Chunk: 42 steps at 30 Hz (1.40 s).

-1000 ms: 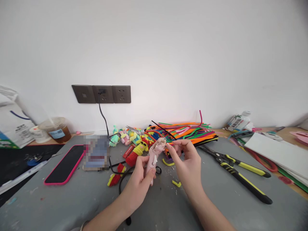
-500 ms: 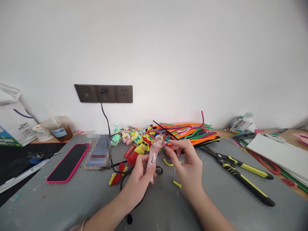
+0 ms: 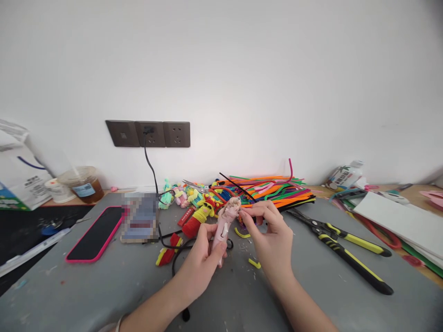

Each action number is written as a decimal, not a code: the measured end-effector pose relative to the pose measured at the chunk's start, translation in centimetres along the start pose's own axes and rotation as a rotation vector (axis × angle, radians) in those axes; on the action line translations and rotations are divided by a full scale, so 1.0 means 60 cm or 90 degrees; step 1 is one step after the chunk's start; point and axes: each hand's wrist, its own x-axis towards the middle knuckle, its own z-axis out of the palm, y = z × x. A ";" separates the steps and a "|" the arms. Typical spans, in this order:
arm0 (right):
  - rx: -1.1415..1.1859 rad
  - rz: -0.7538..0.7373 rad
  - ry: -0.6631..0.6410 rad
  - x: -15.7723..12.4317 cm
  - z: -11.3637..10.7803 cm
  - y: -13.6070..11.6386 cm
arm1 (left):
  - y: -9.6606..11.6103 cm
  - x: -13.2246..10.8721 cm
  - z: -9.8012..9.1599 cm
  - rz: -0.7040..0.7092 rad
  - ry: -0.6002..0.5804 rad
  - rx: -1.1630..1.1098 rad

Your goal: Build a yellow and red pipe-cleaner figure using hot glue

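My left hand is wrapped round the handle of a pale pink glue gun, whose blotchy tip points up and away. At that tip, the thumb and index finger of my right hand are pinched together; whatever lies between them is too small to make out. Just behind my left hand lies a red and yellow pipe-cleaner figure. A smaller red and yellow piece rests to its left. Short yellow pipe-cleaner bits lie on the grey mat between my forearms.
Multicoloured pipe cleaners are heaped at the back. Black and yellow pliers lie on the right, near white paper. To the left are a pink-edged phone and a drink cup. A black cable hangs from the wall socket.
The glue gun has shifted slightly right and tilted toward my right hand. My right fingers have closed from a looser pose into a pinch at its tip.
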 end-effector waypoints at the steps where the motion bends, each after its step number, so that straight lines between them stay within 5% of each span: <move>1: 0.013 0.012 -0.006 0.000 0.000 0.000 | 0.000 0.000 0.000 0.001 -0.001 0.001; 8: 0.044 0.104 0.010 -0.001 0.001 0.000 | 0.001 -0.001 0.000 0.003 0.007 0.008; 21: -0.056 0.029 -0.016 0.007 -0.004 -0.006 | 0.000 -0.002 -0.001 -0.003 -0.010 0.004; 28: 0.042 0.201 0.162 0.050 -0.053 0.052 | -0.003 -0.001 -0.002 0.011 -0.003 -0.113; 36: 0.194 0.281 -0.008 0.045 -0.038 0.044 | 0.005 0.002 0.001 0.002 0.015 -0.133; 42: 0.337 0.297 -0.056 0.043 -0.027 0.033 | 0.003 0.002 0.000 -0.003 0.013 -0.129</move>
